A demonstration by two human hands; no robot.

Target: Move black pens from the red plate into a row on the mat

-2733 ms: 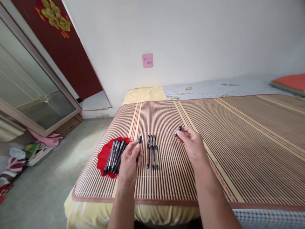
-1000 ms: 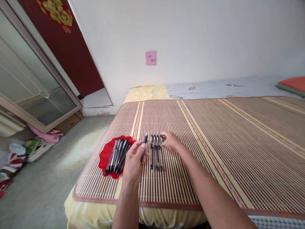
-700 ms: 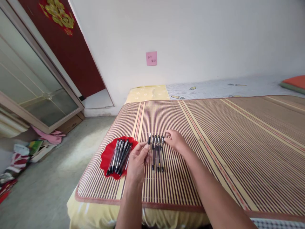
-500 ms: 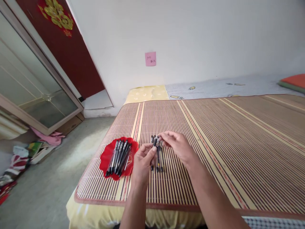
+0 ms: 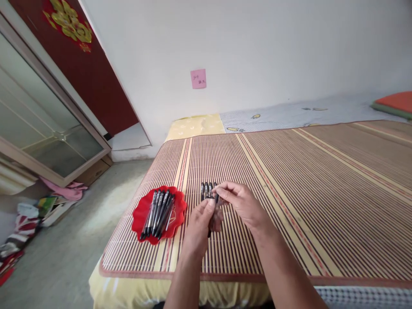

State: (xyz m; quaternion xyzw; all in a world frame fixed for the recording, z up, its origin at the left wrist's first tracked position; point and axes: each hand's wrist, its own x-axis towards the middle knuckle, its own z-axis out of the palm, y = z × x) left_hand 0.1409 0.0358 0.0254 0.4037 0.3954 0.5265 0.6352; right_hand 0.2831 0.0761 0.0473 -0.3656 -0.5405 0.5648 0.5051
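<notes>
Above the striped mat, my left hand [image 5: 198, 221] is closed round a dark pen [image 5: 211, 221] that points down toward me. My right hand [image 5: 240, 201] pinches at the pen's upper end with thumb and forefinger, its other fingers curled and partly blurred. Just behind the hands lies a row of several black-capped pens [image 5: 206, 188] on the mat, their lower parts hidden by my fingers. To the left, a red scalloped plate [image 5: 139, 214] holds several clear-barrelled pens [image 5: 158, 210] with black caps, lying side by side.
The bamboo mat [image 5: 289, 206] covers the bed, with its near edge over a yellow sheet [image 5: 128, 292]. A pink note [image 5: 198, 79] is stuck to the wall. An orange cushion [image 5: 394, 103] lies at the far right. Clothes [image 5: 27, 219] lie on the floor at left.
Both hands have shifted slightly right and lower, and the pen now tilts down from my fingers. The row of pen caps behind shows more plainly. The view has turned a little.
</notes>
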